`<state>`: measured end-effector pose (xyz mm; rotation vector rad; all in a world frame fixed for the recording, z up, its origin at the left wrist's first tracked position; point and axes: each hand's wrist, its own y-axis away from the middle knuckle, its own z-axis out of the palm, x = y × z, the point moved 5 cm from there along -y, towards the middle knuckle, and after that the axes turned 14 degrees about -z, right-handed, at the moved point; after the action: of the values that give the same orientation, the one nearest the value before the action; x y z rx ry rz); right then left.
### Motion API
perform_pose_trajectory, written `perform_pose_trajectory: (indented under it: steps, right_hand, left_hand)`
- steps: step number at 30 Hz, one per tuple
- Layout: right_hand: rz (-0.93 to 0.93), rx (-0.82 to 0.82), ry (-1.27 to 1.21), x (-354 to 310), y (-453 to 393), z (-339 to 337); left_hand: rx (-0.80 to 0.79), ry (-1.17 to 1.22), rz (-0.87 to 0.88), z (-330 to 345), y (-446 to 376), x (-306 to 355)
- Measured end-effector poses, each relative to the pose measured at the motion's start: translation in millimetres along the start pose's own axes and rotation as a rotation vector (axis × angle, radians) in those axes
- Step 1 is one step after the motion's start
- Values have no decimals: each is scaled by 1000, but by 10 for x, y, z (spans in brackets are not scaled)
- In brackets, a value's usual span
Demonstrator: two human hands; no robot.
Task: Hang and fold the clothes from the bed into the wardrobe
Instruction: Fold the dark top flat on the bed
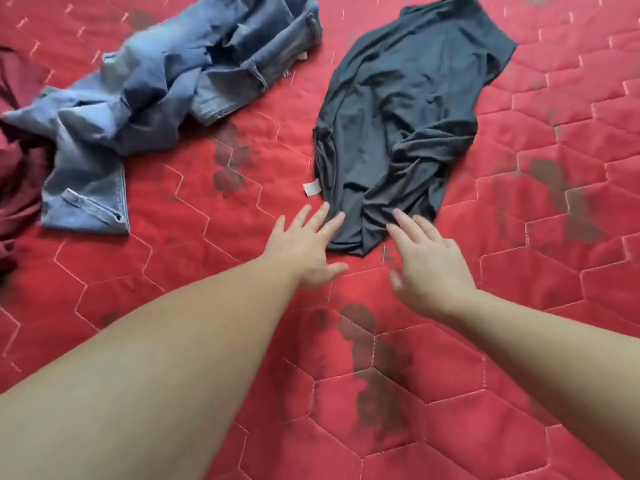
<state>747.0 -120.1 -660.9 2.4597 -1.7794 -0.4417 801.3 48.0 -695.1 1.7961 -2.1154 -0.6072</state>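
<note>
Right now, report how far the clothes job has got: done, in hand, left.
Done: nothing shows as finished; no wardrobe is in view.
In hand: the left hand and right hand, fingers straight, are at the near edge of the dark grey top, which lies crumpled on the red quilt.
Left: the blue jeans lie in a heap, and a maroon garment sits beside them.

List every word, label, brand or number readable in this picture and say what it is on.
None can be read.
Small white tag at the edge of the dark grey T-shirt: looks blank at this size, any print too small to tell.
Blue jeans and red quilted bedcover: no text visible.
</note>
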Motion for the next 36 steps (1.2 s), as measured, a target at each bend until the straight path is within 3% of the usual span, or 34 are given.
perform_pose_trajectory:
  steps: [3, 5, 8, 11, 16, 19, 22, 24, 27, 31, 36]
  right_hand:
    - [-141, 59, 44, -55, -375, 354]
    - [-87, 95, 28, -81, -513, 580]
    - [5, 311, -6, -107, -636, 664]
    - [19, 462, -78, -94, -757, 513]
    - [-72, 476, -111, -198, -543, 516]
    - [-119, 513, -174, -328, -86, 659]
    - [-101, 504, -221, -436, 307, 767]
    - [-107, 485, -198, -516, 512, 790]
    - [-121, 428, -170, -567, 830, 758]
    - [-126, 291, -97, -488, 1385, 703]
    - [-114, 186, -62, -306, 2140, 572]
  left_hand:
    - [117, 65, -16, 350, -222, -53]
    - [257, 133, -17, 521, -204, -91]
    - [413, 249, 12, 550, -218, -110]
    - [502, 407, 8, 490, -224, -134]
    - [544, 562, 21, 418, -162, -160]
    - [616, 507, 95, 416, 64, -129]
    - [663, 318, 310, 536, 440, -30]
    - [629, 252, 421, 610, 680, 25]
    - [546, 207, 434, 662, 960, 132]
    - [323, 187, 485, 827, 1434, 345]
    - [25, 102, 353, 1114, 2149, 594]
